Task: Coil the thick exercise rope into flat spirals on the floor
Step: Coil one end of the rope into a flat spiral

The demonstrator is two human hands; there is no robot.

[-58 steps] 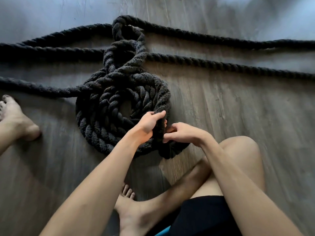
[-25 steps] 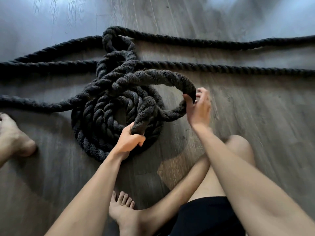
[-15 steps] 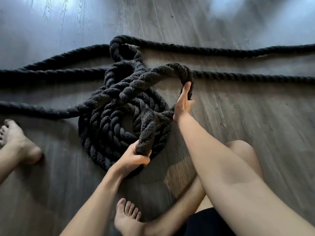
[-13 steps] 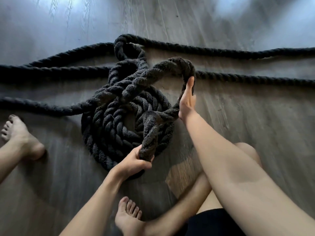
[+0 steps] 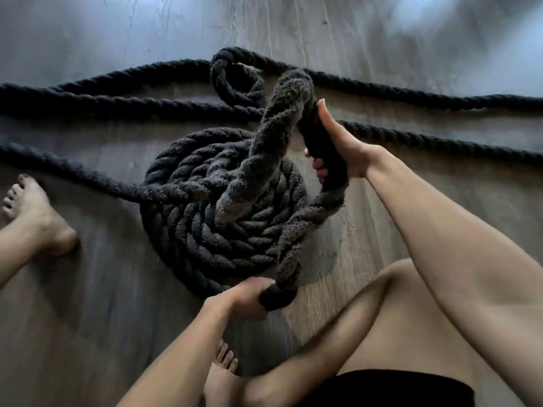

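As the person sits on the wood-grain floor (image 5: 88,318), black shorts (image 5: 382,389) and a folded R leg (image 5: 367,306) fill the near edge. The R foot (image 5: 220,377) lies beside the L forearm, toes pointing away.

1. L hand (image 5: 239,301): just ahead of the R foot. Fingers (image 5: 258,286) are clenched round the thick black rope (image 5: 289,248), w/ the grip just beside the near rim of the coil (image 5: 191,245).
2. Rope path: from the L grip the rope climbs away and to the right, clear of the floor, then bends back into the R hand (image 5: 343,142).
3. R hand: farther out, held above the coil's far-right side. Fingers (image 5: 318,168) are wrapped round the rope, w/ the thumb laid straight along it and pointing away.
4. Past the R grip the rope makes a tight arch, then drops toward the coil's centre. Its lower part lies on the top turns.
5. Coil: flat spiral of several turns on the floor, left of the R forearm. One strand crosses its left side and runs off to the left.
6. L foot (image 5: 32,212): at the left edge, on the floor, well apart from the coil.
7. Far zone: a small loop (image 5: 232,77) lies beyond the coil. Long runs of rope stretch L-R across the floor, side by side, apart from each other.
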